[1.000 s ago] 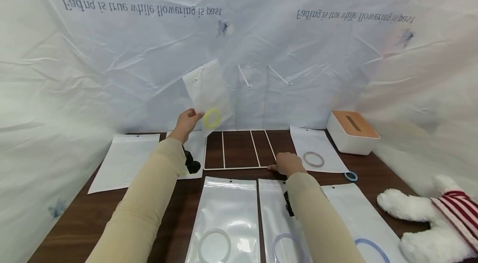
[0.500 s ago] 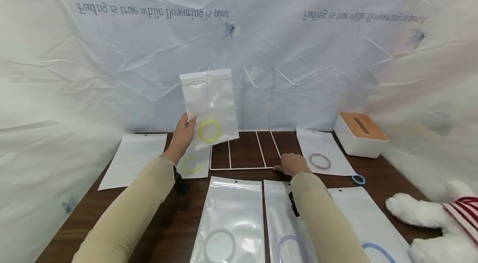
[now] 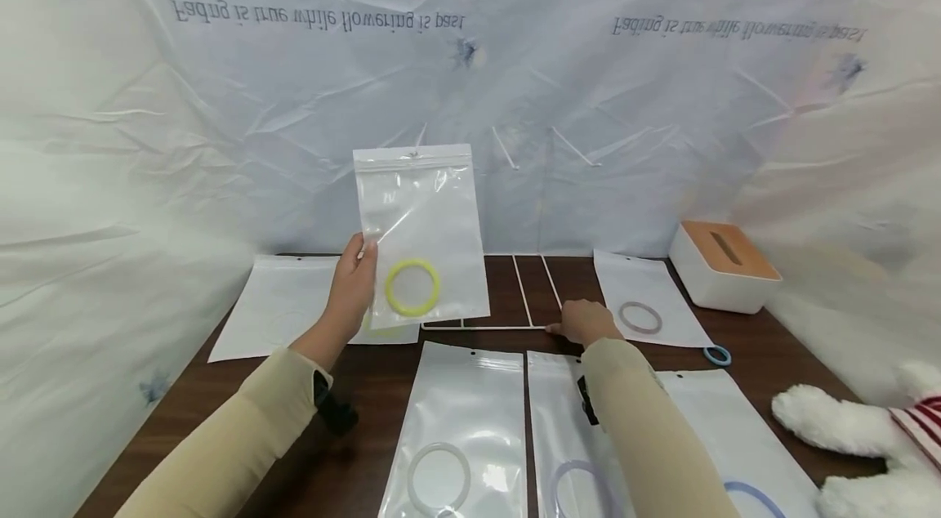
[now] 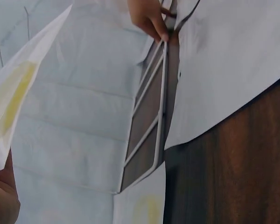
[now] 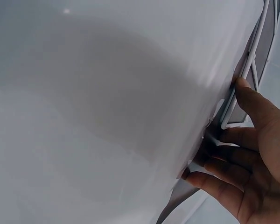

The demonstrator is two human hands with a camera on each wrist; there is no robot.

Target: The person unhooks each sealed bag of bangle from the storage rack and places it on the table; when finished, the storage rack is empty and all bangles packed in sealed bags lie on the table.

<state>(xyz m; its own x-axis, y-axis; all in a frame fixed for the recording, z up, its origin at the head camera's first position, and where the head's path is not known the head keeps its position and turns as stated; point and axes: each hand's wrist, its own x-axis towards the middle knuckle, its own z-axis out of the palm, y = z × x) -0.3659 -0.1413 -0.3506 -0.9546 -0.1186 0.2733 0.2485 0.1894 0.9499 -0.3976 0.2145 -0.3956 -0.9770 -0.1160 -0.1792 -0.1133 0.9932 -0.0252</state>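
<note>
My left hand (image 3: 351, 289) pinches the left edge of a clear-fronted white zip bag (image 3: 441, 216) between thumb and fingers. A yellow ring (image 3: 388, 289) shows low in this bag. The bag's top hole sits at the tip of a white hook; whether the hook still passes through it I cannot tell. With my right hand (image 3: 586, 322) I hold the front right corner of a white wire rack (image 3: 507, 328), thumb on its bar. The right wrist view shows the thumb on the bar (image 5: 252, 58) and the fingers around the corner.
Two more white hooks (image 3: 504, 147) stick out behind the rack. Several zip bags with rings lie around it, such as one with a white ring (image 3: 470, 387). At the right are a white tissue box (image 3: 713, 281), a blue ring (image 3: 717, 355) and a plush toy (image 3: 845, 420).
My left hand has drawn the zip bag's lower end toward me, turning it from slanted to facing the head camera. My right hand stays at the rack corner. The view has shifted slightly left.
</note>
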